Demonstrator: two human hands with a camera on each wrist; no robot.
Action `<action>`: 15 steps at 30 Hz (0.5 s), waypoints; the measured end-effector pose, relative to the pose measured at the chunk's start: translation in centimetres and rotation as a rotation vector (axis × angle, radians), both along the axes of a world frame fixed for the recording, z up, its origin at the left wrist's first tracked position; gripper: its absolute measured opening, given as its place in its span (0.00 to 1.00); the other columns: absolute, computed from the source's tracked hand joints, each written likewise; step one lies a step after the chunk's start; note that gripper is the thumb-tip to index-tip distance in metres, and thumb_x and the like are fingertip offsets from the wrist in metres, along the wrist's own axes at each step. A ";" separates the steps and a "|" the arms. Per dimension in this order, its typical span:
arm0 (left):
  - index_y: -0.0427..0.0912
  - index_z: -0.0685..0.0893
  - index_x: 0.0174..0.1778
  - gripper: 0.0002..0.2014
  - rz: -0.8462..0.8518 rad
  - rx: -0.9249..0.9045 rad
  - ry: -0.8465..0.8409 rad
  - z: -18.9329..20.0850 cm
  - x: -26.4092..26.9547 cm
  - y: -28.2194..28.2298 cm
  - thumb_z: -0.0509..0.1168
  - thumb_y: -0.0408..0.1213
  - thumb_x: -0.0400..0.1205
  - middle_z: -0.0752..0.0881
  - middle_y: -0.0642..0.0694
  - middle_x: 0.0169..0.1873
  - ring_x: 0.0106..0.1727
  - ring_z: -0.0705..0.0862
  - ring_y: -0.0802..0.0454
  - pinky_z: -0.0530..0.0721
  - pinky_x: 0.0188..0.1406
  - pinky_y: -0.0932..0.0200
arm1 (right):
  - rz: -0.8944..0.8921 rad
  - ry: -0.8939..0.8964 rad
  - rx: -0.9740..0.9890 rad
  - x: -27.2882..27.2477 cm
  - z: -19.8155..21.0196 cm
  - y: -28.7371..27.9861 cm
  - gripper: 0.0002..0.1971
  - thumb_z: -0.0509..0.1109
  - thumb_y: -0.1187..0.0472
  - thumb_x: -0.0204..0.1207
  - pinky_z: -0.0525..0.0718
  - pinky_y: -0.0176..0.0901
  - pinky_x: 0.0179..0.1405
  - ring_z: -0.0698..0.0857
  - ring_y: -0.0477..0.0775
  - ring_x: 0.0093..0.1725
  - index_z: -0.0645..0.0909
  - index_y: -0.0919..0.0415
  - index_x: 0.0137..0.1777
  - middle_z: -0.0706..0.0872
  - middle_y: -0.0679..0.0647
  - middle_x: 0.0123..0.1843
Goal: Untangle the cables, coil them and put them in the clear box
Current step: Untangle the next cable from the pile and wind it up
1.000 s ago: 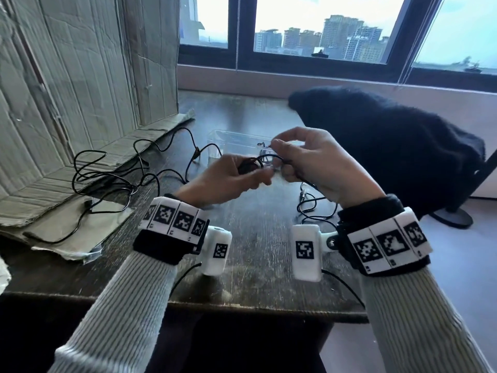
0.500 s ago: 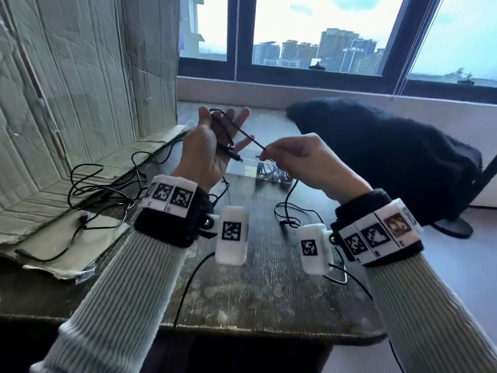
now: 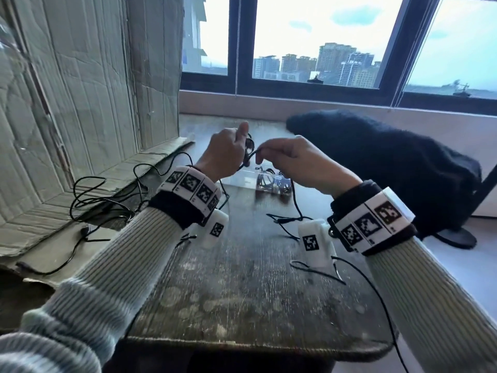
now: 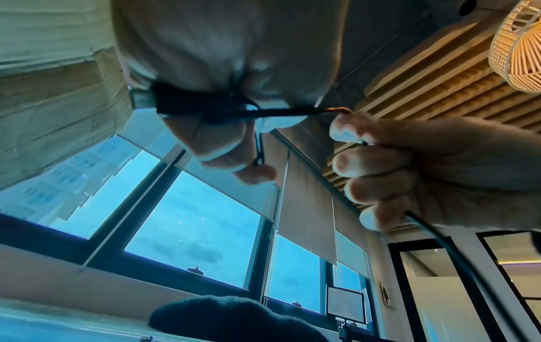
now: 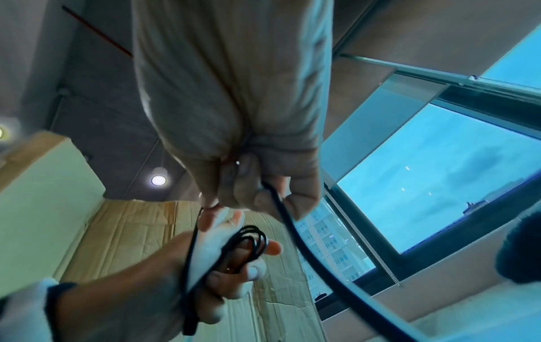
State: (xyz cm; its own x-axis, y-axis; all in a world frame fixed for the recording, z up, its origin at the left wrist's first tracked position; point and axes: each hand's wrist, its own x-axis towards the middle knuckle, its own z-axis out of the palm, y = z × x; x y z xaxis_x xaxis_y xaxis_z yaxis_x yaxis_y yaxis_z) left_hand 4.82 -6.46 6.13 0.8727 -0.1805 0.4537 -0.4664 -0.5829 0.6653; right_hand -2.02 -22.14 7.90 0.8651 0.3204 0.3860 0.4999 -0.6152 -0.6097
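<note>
Both hands are raised above the table's middle. My left hand point(image 3: 228, 152) grips a small coil of thin black cable point(image 3: 248, 148); the loops point(image 5: 249, 240) wrap round its fingers in the right wrist view. My right hand point(image 3: 290, 160) pinches the same cable point(image 4: 295, 112) close to the coil, and the loose end point(image 3: 294, 200) hangs from it down to the table. Behind and below the hands stands the clear box point(image 3: 271, 183) with coiled cables inside. More tangled black cable point(image 3: 105, 197) lies at the left.
Flattened cardboard point(image 3: 67, 109) leans and lies at the left, under part of the tangle. A dark fluffy cloth point(image 3: 390, 162) covers the back right corner. The worn wooden table point(image 3: 242, 292) ends at a near edge. Windows run along the far wall.
My left hand has closed from spread fingers into a grip on the coil. My right hand has come in close beside it, shortening the stretch of cable between them.
</note>
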 end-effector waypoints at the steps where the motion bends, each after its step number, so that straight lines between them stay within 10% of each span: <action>1: 0.37 0.85 0.36 0.33 -0.070 0.009 0.012 -0.1 0.0 -0.1 0.41 0.53 0.89 0.84 0.49 0.24 0.21 0.77 0.61 0.78 0.29 0.60 | 0.004 -0.024 0.005 0.3 0.2 0.0 0.12 0.61 0.66 0.85 0.69 0.21 0.26 0.75 0.33 0.23 0.85 0.72 0.49 0.78 0.34 0.21; 5: 0.29 0.86 0.41 0.43 -0.337 -0.106 0.220 0.2 -0.2 -0.6 0.38 0.63 0.84 0.85 0.48 0.23 0.18 0.73 0.60 0.66 0.17 0.68 | -0.060 -0.064 0.090 2.1 0.3 -0.5 0.12 0.63 0.61 0.84 0.72 0.25 0.27 0.74 0.37 0.24 0.86 0.68 0.48 0.78 0.38 0.21; 8: 0.36 0.87 0.42 0.26 -0.386 -0.051 0.241 0.3 0.0 -0.3 0.57 0.57 0.84 0.80 0.53 0.23 0.21 0.70 0.61 0.66 0.19 0.68 | -0.206 -0.088 0.107 3.6 0.1 -1.0 0.08 0.70 0.47 0.77 0.82 0.47 0.31 0.77 0.46 0.29 0.82 0.51 0.43 0.79 0.42 0.26; 15: 0.40 0.77 0.36 0.17 -0.483 -0.708 0.308 0.4 0.5 0.8 0.53 0.43 0.89 0.80 0.50 0.26 0.26 0.77 0.56 0.80 0.26 0.64 | -0.151 0.074 0.293 3.8 -0.7 -1.3 0.11 0.62 0.57 0.83 0.65 0.35 0.18 0.66 0.47 0.22 0.78 0.55 0.39 0.72 0.50 0.28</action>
State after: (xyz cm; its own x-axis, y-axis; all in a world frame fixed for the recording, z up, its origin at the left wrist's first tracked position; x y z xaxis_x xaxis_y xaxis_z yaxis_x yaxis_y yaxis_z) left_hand 5.32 -5.66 6.53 0.8754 -0.3261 0.3568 -0.2958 0.2224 0.9290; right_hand 1.74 -23.43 7.20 0.9235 0.0714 0.3768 0.3641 -0.4718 -0.8030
